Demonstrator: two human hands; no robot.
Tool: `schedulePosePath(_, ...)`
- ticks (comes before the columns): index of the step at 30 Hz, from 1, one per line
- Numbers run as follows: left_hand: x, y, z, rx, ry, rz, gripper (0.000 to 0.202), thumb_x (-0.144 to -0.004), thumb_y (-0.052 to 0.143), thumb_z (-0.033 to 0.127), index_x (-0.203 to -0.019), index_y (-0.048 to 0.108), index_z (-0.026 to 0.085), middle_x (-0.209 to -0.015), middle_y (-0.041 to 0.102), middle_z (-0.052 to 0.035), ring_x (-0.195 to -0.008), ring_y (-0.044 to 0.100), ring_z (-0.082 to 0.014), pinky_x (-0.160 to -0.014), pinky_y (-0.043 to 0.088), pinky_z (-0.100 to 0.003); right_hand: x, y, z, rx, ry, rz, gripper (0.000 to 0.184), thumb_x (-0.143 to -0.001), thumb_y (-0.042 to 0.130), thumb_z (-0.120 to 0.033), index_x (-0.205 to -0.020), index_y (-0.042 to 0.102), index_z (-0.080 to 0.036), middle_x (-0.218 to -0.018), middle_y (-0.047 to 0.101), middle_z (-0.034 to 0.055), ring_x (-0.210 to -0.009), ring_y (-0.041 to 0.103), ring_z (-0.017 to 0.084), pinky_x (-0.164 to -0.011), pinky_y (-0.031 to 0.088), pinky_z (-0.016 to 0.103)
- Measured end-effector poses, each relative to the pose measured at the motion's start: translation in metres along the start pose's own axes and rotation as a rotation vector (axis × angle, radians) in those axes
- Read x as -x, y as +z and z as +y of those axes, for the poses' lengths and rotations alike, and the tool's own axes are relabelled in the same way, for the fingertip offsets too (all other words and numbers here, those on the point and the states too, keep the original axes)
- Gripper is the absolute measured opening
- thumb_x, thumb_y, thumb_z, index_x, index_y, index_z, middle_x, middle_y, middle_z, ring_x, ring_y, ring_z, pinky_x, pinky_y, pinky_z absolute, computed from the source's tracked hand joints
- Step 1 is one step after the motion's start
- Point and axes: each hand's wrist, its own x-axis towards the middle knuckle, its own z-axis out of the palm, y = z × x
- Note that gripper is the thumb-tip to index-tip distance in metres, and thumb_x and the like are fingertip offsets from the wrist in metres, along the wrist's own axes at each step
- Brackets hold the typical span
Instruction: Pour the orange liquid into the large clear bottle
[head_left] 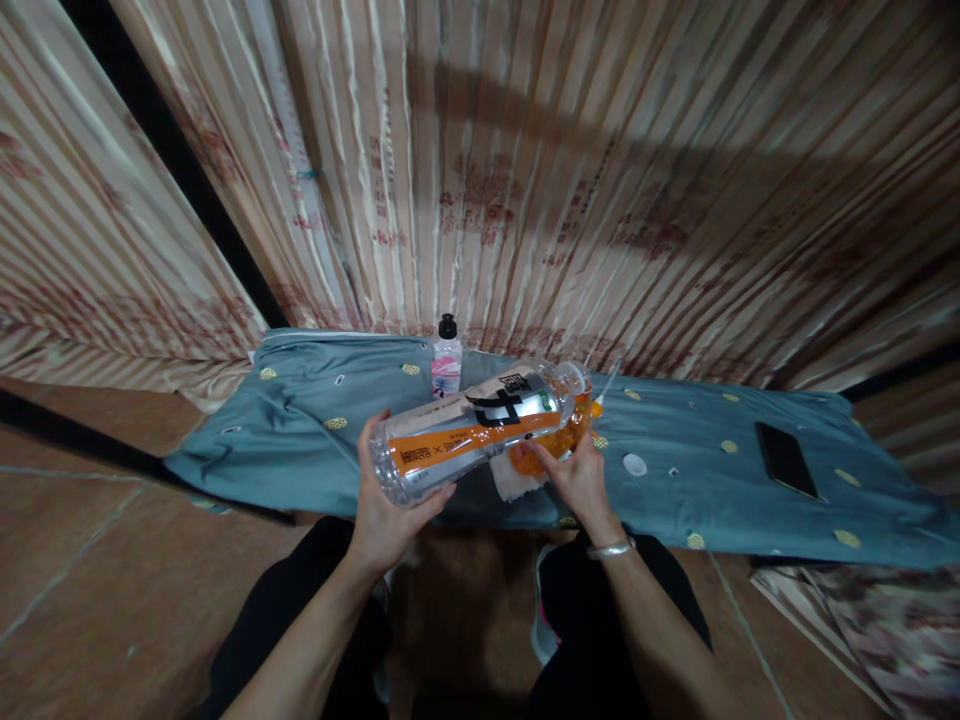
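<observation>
A large clear plastic bottle (480,425) with an orange and white label lies tilted on its side in front of me, its neck toward the right. My left hand (390,505) is wrapped round its base end. My right hand (574,475) pinches a loose, orange, partly peeled part of the label near the bottle's shoulder. A pale cloth (514,480) lies under the bottle. A white cap (634,464) rests on the blue-grey cloth (315,420) just right of my right hand.
A small clear bottle with a black cap and pink label (447,365) stands at the back of the cloth. A black phone (785,459) lies at the right. Striped curtains (525,170) hang behind. My knees are below, on a brown tiled floor (90,560).
</observation>
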Motion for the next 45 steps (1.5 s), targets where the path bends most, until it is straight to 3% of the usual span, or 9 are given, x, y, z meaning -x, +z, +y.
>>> schedulePosePath(9, 0.0001, 0.0006, 0.002, 0.031, -0.037, 0.004, 0.132, -0.055, 0.128, 0.061, -0.166, 0.063, 0.037, -0.14, 0.084, -0.0059, -0.129, 0.092, -0.0407, -0.123, 0.079, -0.062, -0.0005, -0.0005, 0.0017, 0.002, -0.016, -0.007, 0.101, -0.086, 0.082, -0.107, -0.14, 0.076, -0.022, -0.135, 0.095, 0.0309, -0.128, 0.095, 0.053, -0.106, 0.079, 0.063)
schedulePosePath(16, -0.0009, -0.0006, -0.0028, 0.005, 0.026, -0.039, 0.13, -0.063, 0.125, 0.067, -0.17, 0.057, 0.04, -0.142, 0.083, -0.0067, -0.129, 0.091, -0.041, -0.124, 0.076, -0.072, -0.0009, 0.0018, 0.0065, -0.016, -0.037, 0.014, 0.096, -0.087, 0.086, -0.105, -0.136, 0.077, -0.023, -0.13, 0.097, 0.027, -0.12, 0.096, 0.05, -0.102, 0.08, 0.062)
schedulePosePath(27, -0.0019, 0.0011, 0.0022, 0.007, 0.011, 0.009, 0.126, -0.056, 0.127, 0.063, -0.163, 0.065, 0.038, -0.136, 0.083, -0.0031, -0.123, 0.091, -0.0371, -0.118, 0.08, -0.057, -0.0013, 0.0024, 0.0039, -0.025, -0.047, 0.017, 0.116, -0.085, 0.08, -0.115, -0.149, 0.077, -0.018, -0.132, 0.096, 0.0298, -0.117, 0.095, 0.051, -0.098, 0.079, 0.061)
schedulePosePath(32, -0.003, -0.0015, 0.0008, -0.012, 0.005, 0.016, 0.13, -0.053, 0.127, 0.064, -0.164, 0.065, 0.037, -0.14, 0.083, -0.0049, -0.128, 0.09, -0.0391, -0.121, 0.08, -0.059, -0.0012, 0.0022, 0.0054, -0.007, -0.05, 0.01, 0.122, -0.084, 0.078, -0.118, -0.151, 0.076, -0.016, -0.134, 0.095, 0.0328, -0.117, 0.095, 0.053, -0.098, 0.079, 0.062)
schedulePosePath(45, -0.0041, -0.0004, 0.0059, -0.007, -0.018, 0.036, 0.133, -0.046, 0.128, 0.06, -0.162, 0.069, 0.033, -0.138, 0.08, -0.0059, -0.127, 0.089, -0.041, -0.118, 0.081, -0.06, -0.0014, 0.0011, 0.0021, -0.053, -0.043, -0.004, 0.112, -0.085, 0.083, -0.111, -0.147, 0.076, -0.018, -0.134, 0.096, 0.0312, -0.119, 0.095, 0.052, -0.098, 0.079, 0.062)
